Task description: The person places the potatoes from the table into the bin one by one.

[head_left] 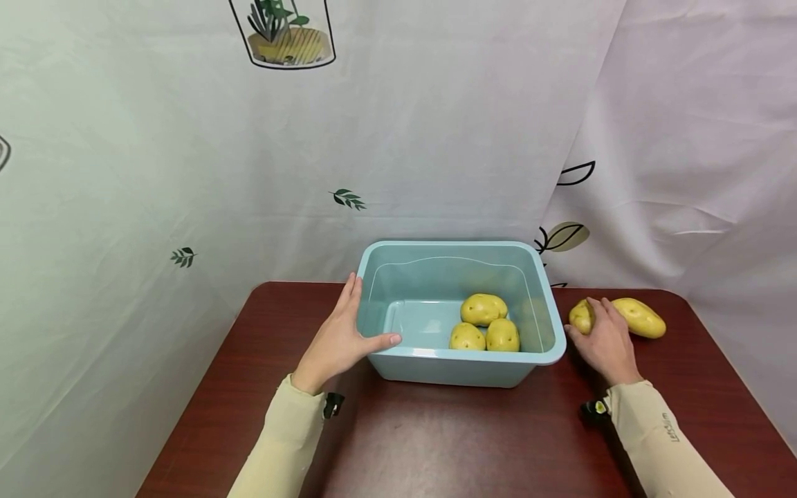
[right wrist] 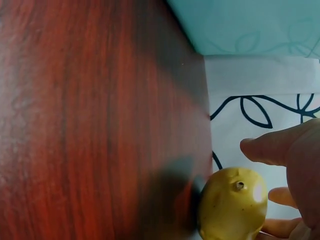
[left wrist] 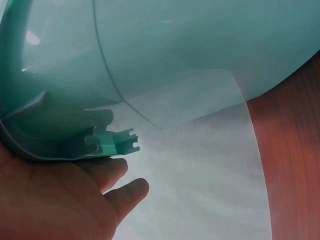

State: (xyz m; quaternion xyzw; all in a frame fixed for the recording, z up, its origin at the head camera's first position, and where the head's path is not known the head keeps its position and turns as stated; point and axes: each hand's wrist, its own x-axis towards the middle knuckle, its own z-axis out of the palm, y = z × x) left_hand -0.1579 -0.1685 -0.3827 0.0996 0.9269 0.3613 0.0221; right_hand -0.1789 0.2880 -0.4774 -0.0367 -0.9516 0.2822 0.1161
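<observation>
A light blue plastic bin stands near the back of the table with several yellow potatoes inside, at its right. At the bin's front left corner my left hand rests with straight fingers along the outside and the thumb over the rim. In the left wrist view, fingertips show beneath the bin's rim. My right hand reaches over a potato right of the bin. The right wrist view shows the thumb apart from that potato, with other fingers beside it; contact is unclear.
Another, longer potato lies just right of my right hand. The dark red wooden table ends close behind the bin, where a white cloth printed with plants hangs.
</observation>
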